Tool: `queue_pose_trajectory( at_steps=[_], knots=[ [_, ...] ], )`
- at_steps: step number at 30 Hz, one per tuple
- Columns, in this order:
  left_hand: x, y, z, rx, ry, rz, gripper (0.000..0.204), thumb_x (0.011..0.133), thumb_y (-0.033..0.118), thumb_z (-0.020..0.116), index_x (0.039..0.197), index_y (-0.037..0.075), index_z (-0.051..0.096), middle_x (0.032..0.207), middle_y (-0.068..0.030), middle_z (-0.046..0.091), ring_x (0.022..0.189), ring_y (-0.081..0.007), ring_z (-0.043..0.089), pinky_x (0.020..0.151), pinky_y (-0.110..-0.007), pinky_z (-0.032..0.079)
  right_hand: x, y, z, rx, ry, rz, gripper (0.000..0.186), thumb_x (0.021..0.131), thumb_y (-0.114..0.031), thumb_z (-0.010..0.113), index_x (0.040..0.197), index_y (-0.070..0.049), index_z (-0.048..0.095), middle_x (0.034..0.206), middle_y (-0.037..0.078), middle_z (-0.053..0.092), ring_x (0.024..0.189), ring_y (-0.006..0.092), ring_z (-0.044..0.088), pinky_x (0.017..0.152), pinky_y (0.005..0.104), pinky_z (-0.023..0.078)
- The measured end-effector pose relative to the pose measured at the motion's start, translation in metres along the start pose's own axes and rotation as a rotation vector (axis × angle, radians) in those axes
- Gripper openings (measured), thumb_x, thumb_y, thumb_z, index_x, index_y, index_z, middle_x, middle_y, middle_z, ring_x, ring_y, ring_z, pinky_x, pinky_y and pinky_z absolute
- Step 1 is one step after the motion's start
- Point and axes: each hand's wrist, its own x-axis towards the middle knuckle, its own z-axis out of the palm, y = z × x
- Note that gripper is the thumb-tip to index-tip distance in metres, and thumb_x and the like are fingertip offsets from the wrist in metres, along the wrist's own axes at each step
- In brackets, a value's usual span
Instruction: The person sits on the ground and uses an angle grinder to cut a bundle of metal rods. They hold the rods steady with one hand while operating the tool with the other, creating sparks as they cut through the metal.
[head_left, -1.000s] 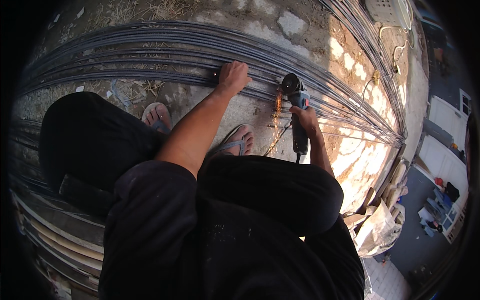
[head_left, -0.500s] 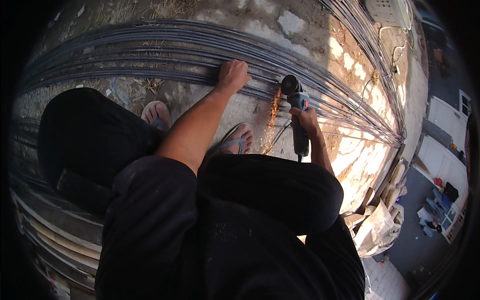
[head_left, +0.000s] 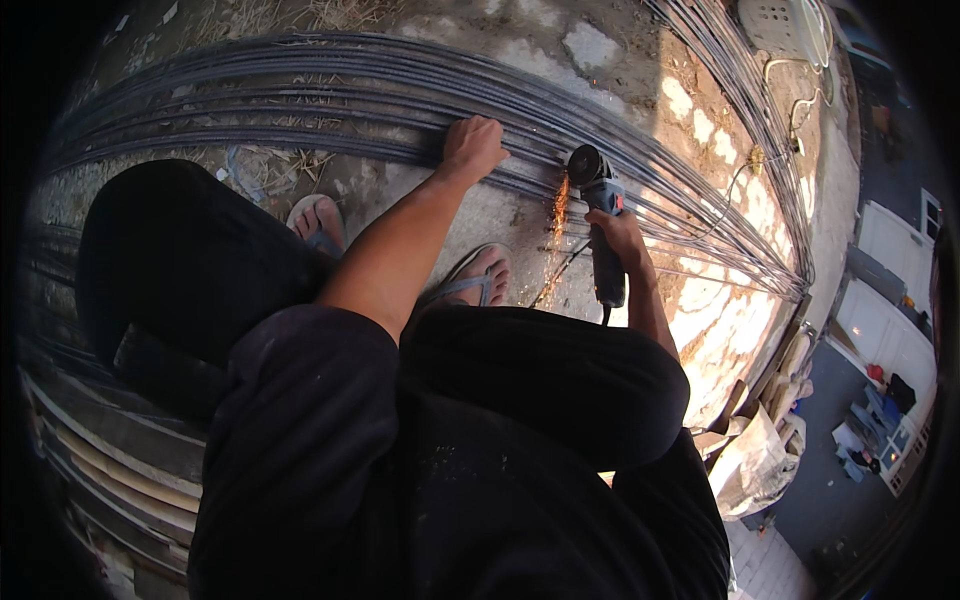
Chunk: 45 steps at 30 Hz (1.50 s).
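A long bundle of ribbed steel rebar [head_left: 300,65] lies across the ground in front of my feet. My left hand [head_left: 475,148] is closed over several of the bars, with its fingertips hidden on the far side. In my right hand [head_left: 620,235] is a corded angle grinder [head_left: 607,270], gripped by its body. Its dark disc [head_left: 587,164] meets the bars just right of my left hand. Orange sparks [head_left: 560,205] stream from the disc down toward the ground beside my sandalled foot [head_left: 485,272]. The exact contact point is hidden.
A second rebar bundle [head_left: 730,80] runs along the far right and meets the first. A pale perforated crate [head_left: 785,28] and a thin cable [head_left: 735,185] are near it. Crumpled sheeting [head_left: 755,460] lies at the right; long boards [head_left: 125,465] are stacked at the lower left.
The grinder and my right hand have shifted slightly right. Sparks still fly from the disc. My left hand keeps its hold on the bars, and the whole view has moved a little.
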Motion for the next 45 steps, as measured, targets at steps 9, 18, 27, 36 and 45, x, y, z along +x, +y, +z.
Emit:
queue_pose_trajectory(
  at_steps=[9,18,27,36,45],
  knots=[
    [0.004,-0.003,0.006,0.011,-0.006,-0.005,0.031,0.085,0.032,0.083,0.085,0.002,0.074,0.092,-0.0192,0.074,0.092,-0.0373,0.073,0.080,-0.047,0.057,0.005,0.006,-0.001,0.017,-0.011,-0.048,0.033,0.078,-0.028,0.077,0.084,0.004,0.070,0.070,0.010,0.065,0.056,0.0202,0.061,0.054,0.0352,0.048],
    [0.001,-0.003,0.003,-0.007,0.041,0.042,0.030,0.084,0.031,0.084,0.086,0.003,0.074,0.093,-0.0189,0.074,0.092,-0.0375,0.073,0.081,-0.047,0.057,0.000,0.012,0.000,-0.001,0.003,-0.041,0.034,0.079,-0.029,0.076,0.083,0.004,0.071,0.069,0.010,0.064,0.056,0.0199,0.061,0.054,0.0353,0.048],
    [0.003,-0.003,0.005,0.007,0.020,0.028,0.029,0.084,0.031,0.083,0.088,0.003,0.075,0.094,-0.0179,0.074,0.094,-0.0364,0.073,0.081,-0.046,0.057,0.004,0.002,-0.005,-0.056,0.001,-0.027,0.035,0.078,-0.029,0.076,0.087,0.005,0.070,0.070,0.009,0.064,0.056,0.0200,0.062,0.054,0.0357,0.049],
    [0.003,-0.004,0.007,0.010,0.010,0.020,0.029,0.084,0.030,0.084,0.089,0.003,0.074,0.095,-0.0179,0.074,0.094,-0.0369,0.072,0.081,-0.046,0.057,0.008,0.002,-0.004,-0.045,-0.001,-0.071,0.036,0.077,-0.029,0.077,0.084,0.006,0.070,0.071,0.010,0.066,0.058,0.0204,0.064,0.055,0.0350,0.051],
    [0.000,-0.006,0.005,-0.043,0.096,0.076,0.030,0.083,0.031,0.085,0.091,0.003,0.076,0.094,-0.0180,0.074,0.094,-0.0360,0.073,0.082,-0.045,0.057,-0.002,0.017,-0.004,-0.106,0.037,-0.026,0.037,0.077,-0.028,0.077,0.085,0.007,0.070,0.072,0.011,0.066,0.059,0.0201,0.064,0.055,0.0355,0.051]
  ],
)
